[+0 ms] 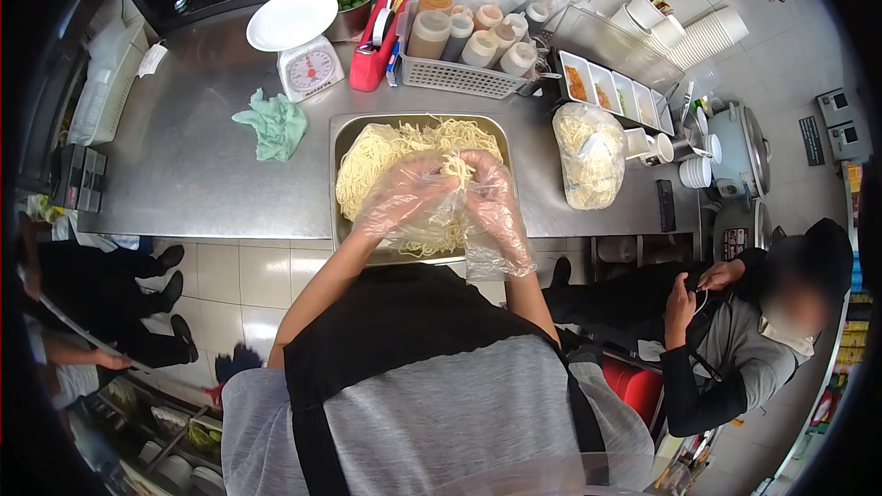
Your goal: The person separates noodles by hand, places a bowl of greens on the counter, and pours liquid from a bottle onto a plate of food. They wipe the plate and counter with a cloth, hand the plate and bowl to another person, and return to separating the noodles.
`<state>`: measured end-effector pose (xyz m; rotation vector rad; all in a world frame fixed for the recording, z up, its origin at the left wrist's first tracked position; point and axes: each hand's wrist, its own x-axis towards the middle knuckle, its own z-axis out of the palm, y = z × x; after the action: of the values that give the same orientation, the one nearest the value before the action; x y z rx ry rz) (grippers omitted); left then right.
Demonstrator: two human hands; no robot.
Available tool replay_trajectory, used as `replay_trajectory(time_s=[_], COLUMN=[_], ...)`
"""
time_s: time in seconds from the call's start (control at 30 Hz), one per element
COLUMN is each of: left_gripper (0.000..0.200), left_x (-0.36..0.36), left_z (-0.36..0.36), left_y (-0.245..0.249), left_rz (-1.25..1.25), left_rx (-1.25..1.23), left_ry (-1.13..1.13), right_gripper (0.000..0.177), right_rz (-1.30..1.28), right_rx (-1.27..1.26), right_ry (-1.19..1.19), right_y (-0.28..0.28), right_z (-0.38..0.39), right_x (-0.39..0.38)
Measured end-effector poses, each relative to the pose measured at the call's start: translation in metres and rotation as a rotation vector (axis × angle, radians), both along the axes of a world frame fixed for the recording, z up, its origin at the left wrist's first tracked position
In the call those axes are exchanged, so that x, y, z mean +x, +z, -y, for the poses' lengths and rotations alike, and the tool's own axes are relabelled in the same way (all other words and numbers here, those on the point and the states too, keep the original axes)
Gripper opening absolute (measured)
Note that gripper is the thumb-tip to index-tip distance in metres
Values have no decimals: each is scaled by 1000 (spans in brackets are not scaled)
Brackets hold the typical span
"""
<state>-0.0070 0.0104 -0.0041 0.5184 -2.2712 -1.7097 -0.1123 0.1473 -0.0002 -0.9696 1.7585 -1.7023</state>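
Note:
A deep metal tray (506, 129) on the steel counter holds a heap of pale yellow noodles (369, 165). Above the heap, my left hand (411, 193) and my right hand (493, 197) are close together, both in clear plastic gloves. Their fingers are curled in around a small bunch of noodles (457, 168), which shows between the fingertips. The gloves and hands cover the middle of the tray, so part of the heap is hidden.
On the counter (211, 184) lie a green cloth (273, 127), a kitchen scale (310, 69) bearing a white plate (292, 18), a basket (459, 76) of sauce bottles and a bag of noodles (590, 156). A person (735, 340) sits at right; other people stand at left.

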Motion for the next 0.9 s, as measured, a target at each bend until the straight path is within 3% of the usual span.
replay_trajectory(time_s=[0.07, 0.13, 0.27, 0.37, 0.47, 0.57, 0.67, 0.77, 0.87, 0.9], left_gripper=[30, 26, 22, 25, 18, 13, 9, 11, 19, 23], left_x=[0, -2, 2, 1, 1, 1, 9, 11, 12, 15], left_z=[1, -1, 7, 12, 22, 41, 43, 43, 44, 42], left_y=[1, -4, 19, 14, -10, -37, -22, -23, -17, -14], left_rz=[-39, -54, 66, 83, -138, -169, -190, -183, -128, -98], left_rx=[180, 197, 31, 78, 92, 156, 297, 352, 374, 382], left_ry=[18, 1, -23, 64, 67, 79, 116, 137, 94, 74], right_gripper=[40, 40, 33, 32, 31, 36, 44, 65, 73, 74], right_rz=[120, 199, -20, -180, -393, -526, -407, -248, -704, -715], right_rx=[-17, -29, 29, 147, 297, 418, 460, 778, 699, 659], right_ry=[42, 68, -42, -138, -211, -194, -269, 125, 122, 45], right_y=[3, 2, 2, 1, -8, -4, 21, 37, -55, -73], right_z=[-2, -6, -9, -12, -16, -23, -25, -30, -41, -37], right_x=[0, -3, -8, -17, -30, -34, -19, -12, -8, -5])
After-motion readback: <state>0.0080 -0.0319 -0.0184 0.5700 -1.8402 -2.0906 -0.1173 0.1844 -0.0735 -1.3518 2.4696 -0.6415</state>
